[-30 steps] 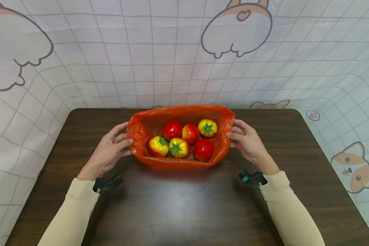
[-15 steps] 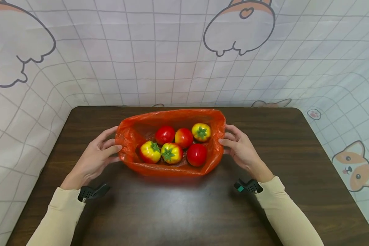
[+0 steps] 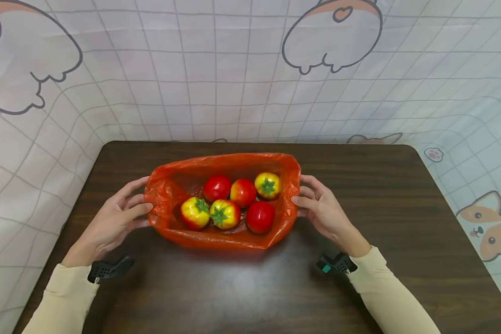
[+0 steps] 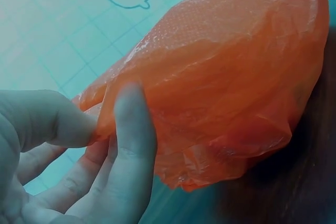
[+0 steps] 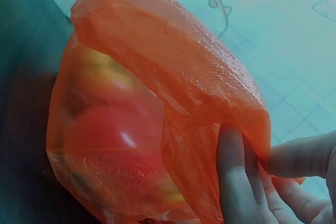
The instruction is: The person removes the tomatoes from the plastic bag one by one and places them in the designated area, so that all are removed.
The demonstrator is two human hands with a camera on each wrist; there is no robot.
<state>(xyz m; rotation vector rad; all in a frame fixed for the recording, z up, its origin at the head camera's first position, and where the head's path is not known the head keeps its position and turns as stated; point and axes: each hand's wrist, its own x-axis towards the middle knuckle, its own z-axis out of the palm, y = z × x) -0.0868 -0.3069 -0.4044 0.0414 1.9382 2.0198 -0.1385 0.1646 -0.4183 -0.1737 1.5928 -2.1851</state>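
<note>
1. Left hand (image 3: pixel 112 220): thumb and fingers closed together, pinching left end of orange-red plastic bag (image 3: pixel 221 240) at rim.
2. Right hand (image 3: pixel 325 213): same pinch, right end of rim.
3. Bag between the hands, mouth spread wide and facing up, over tabletop (image 3: pixel 359 185), nearer its far edge; can't tell if base touches.
4. Six round fruits inside. Far row, left to right: red one (image 3: pixel 217 188), smaller red one (image 3: pixel 243 192), yellow one (image 3: pixel 268 185) with green leaves.
5. Near row: two leafy yellow-red ones (image 3: pixel 225 214), red one (image 3: pixel 260 216) at right.
6. Gridded cloth (image 3: pixel 234 60) behind, dog drawings.
</note>
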